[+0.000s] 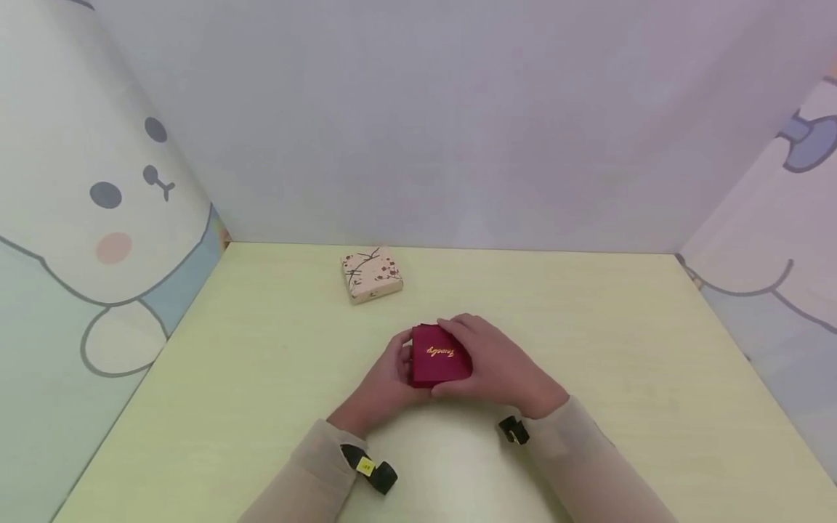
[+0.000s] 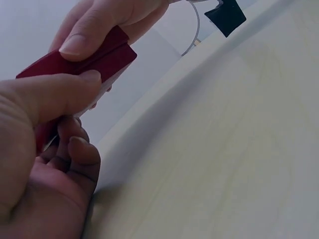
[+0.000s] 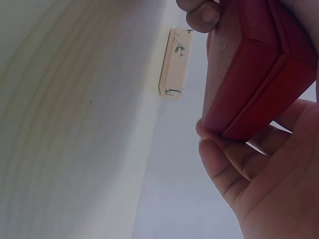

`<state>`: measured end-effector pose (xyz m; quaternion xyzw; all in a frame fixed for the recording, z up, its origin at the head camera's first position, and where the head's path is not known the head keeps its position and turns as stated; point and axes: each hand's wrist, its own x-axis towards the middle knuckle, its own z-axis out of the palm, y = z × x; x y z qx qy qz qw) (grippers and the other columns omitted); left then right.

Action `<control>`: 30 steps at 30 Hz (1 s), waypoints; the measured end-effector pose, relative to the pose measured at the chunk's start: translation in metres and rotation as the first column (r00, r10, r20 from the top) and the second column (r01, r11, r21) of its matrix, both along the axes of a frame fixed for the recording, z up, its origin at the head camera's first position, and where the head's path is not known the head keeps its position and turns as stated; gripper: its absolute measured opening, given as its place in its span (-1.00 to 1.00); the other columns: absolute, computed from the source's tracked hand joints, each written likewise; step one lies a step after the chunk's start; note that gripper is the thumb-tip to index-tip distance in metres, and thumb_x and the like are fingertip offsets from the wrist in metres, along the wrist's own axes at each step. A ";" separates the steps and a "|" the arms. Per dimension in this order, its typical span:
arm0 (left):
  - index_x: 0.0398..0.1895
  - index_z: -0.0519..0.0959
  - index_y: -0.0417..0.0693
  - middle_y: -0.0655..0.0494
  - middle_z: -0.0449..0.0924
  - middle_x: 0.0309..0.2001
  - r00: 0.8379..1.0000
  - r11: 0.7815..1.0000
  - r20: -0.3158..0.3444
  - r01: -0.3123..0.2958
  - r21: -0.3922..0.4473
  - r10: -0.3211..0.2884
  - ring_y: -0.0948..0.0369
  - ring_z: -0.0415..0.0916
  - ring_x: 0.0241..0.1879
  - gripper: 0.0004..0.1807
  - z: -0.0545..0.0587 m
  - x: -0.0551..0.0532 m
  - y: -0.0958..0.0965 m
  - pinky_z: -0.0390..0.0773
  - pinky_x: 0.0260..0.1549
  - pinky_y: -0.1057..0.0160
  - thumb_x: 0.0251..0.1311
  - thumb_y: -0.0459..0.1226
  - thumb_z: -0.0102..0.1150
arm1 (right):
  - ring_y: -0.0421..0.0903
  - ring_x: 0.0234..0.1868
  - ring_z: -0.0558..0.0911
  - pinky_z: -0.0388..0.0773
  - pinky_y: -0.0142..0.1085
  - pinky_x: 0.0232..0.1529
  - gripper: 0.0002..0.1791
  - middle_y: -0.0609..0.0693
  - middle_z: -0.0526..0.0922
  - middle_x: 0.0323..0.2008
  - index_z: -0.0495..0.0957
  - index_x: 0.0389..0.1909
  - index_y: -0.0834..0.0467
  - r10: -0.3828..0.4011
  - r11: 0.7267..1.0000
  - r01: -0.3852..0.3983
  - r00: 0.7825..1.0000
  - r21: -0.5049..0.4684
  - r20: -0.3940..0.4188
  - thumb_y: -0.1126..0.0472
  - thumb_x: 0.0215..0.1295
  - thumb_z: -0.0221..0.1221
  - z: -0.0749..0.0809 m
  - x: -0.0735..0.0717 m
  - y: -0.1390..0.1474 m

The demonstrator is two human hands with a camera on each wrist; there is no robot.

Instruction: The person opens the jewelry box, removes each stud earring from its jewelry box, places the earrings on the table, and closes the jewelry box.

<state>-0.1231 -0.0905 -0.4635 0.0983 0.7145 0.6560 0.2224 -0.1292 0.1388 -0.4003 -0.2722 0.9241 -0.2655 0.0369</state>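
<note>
I hold the red box [image 1: 431, 370] above the table [image 1: 621, 363], nearer me than the patterned box [image 1: 371, 274]. My left hand [image 1: 387, 378] grips its left side; my right hand [image 1: 500, 363] pinches its right between thumb and fingers. Its near-square top faces up, gold lettering [image 1: 440, 352] running sideways; I can't tell a long axis.
</note>
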 end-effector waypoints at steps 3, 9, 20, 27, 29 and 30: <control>0.62 -0.01 0.19 0.07 0.38 0.41 1.000 1.000 0.000 -0.003 -0.012 0.003 0.05 0.45 0.33 0.16 0.000 -0.001 0.000 0.57 0.17 0.08 0.07 -0.11 0.60 | -0.17 0.20 0.45 0.61 -0.21 0.03 0.12 -0.15 0.46 0.24 0.37 0.48 0.03 0.000 1.000 0.000 1.000 0.000 -0.012 -0.39 -0.09 0.52 -0.001 -0.001 0.001; 0.62 -0.01 0.18 0.07 0.40 0.39 1.000 1.000 0.015 0.004 0.019 -0.004 0.06 0.46 0.32 0.15 0.004 0.000 0.001 0.57 0.16 0.09 0.09 -0.15 0.59 | -0.16 0.19 0.46 0.61 -0.21 0.02 0.13 -0.15 0.47 0.24 0.38 0.48 0.03 0.002 1.000 -0.002 1.000 0.003 -0.022 -0.40 -0.10 0.52 -0.001 -0.002 0.002; 0.63 -0.03 0.15 0.07 0.38 0.41 1.000 0.999 0.025 0.013 0.052 -0.015 0.05 0.45 0.33 0.15 0.005 0.000 0.001 0.57 0.15 0.09 0.10 -0.25 0.58 | -0.13 0.19 0.47 0.61 -0.19 0.01 0.10 -0.12 0.48 0.26 0.40 0.48 0.03 -0.015 1.000 0.014 1.000 0.013 0.021 -0.35 -0.08 0.53 0.003 -0.003 0.000; 0.64 -0.04 0.10 0.01 0.38 0.42 1.000 0.999 0.022 0.013 0.044 -0.014 0.02 0.45 0.33 0.13 0.004 -0.001 0.001 0.58 0.15 0.09 0.13 -0.26 0.55 | -0.15 0.18 0.46 0.61 -0.21 0.01 0.09 -0.14 0.47 0.26 0.39 0.48 0.02 -0.019 1.000 0.019 0.999 0.003 0.046 -0.34 -0.07 0.53 0.000 -0.004 0.001; 0.64 -0.03 0.09 0.00 0.38 0.42 1.000 0.999 0.019 0.013 0.038 -0.014 0.01 0.44 0.34 0.12 0.004 0.000 0.001 0.57 0.15 0.09 0.15 -0.25 0.54 | -0.15 0.18 0.46 0.61 -0.21 0.00 0.09 -0.14 0.47 0.26 0.39 0.48 0.02 -0.018 1.000 0.018 0.999 -0.001 0.045 -0.35 -0.07 0.53 0.000 -0.004 0.001; 0.64 -0.03 0.10 0.01 0.38 0.42 1.000 0.999 0.021 0.012 0.032 -0.013 0.02 0.45 0.34 0.12 0.005 0.000 0.001 0.58 0.15 0.10 0.14 -0.25 0.54 | -0.15 0.18 0.46 0.61 -0.21 0.00 0.09 -0.14 0.47 0.26 0.39 0.48 0.01 -0.018 1.000 0.018 0.999 -0.002 0.044 -0.35 -0.07 0.53 -0.001 -0.005 0.001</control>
